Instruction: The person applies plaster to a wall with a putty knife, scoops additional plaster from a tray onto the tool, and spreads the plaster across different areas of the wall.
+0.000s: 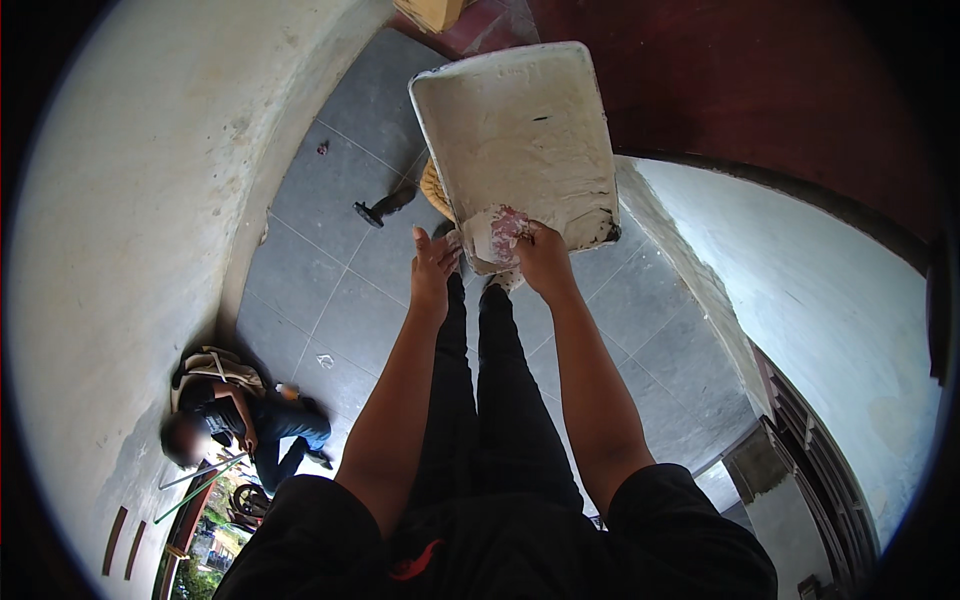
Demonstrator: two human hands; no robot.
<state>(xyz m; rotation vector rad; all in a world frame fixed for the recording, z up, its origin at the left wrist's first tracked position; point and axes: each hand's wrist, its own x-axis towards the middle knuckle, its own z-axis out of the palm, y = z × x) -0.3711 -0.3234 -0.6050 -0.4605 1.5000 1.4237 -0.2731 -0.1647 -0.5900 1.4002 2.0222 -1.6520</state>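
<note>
Pinkish-white piece [506,229] in right hand [544,262]

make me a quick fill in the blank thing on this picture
1. The pink, paste-smeared piece at the near end of the tray is held in the ___ hand.
2. The floor is laid with gray ___.
3. The trousers between the forearms are ___.
4. Another person is near the picture's ___-hand edge.

Missing words: right; tiles; black; left

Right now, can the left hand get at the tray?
Likely yes: the left hand, open, is close by the near left corner of the tray; nothing visible blocks it.
</note>
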